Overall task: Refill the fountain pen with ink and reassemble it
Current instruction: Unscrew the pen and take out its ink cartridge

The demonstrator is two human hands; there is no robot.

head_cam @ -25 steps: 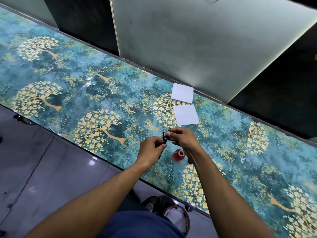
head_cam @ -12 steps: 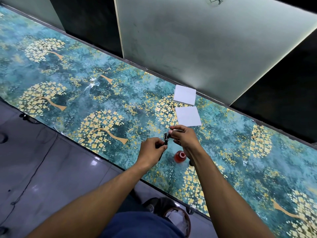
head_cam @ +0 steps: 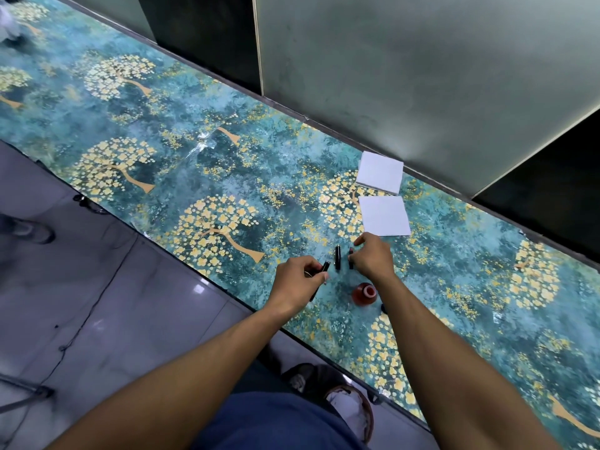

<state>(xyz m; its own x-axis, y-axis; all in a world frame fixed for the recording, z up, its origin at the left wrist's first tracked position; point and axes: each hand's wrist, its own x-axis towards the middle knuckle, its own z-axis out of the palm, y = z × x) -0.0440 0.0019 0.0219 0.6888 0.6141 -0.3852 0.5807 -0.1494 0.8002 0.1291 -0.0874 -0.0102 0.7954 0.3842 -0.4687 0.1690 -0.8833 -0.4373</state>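
On a teal table [head_cam: 227,164] printed with gold trees, both hands work near the near edge. The left hand [head_cam: 297,285] is curled around a black pen barrel [head_cam: 319,277], thumb and fingers pinching it, with its open end poking out toward the far right and its tail slanting down past the palm. The right hand [head_cam: 371,259] hovers low over the table just right of the left one, fingers bent downward, its fingertips at a small dark pen part [head_cam: 350,259] that shows a reddish tip; whether they actually pinch it or only touch it cannot be told. Between the two hands a black cap [head_cam: 337,257] lies on the table, apart from both. Just nearer than the right hand, tucked against the wrist, stands an open red ink bottle [head_cam: 364,293], and a small dark lid [head_cam: 383,307] peeks out beside the forearm. Farther off, toward the grey wall panel [head_cam: 422,76], two white paper squares [head_cam: 384,215] sit one behind the other.
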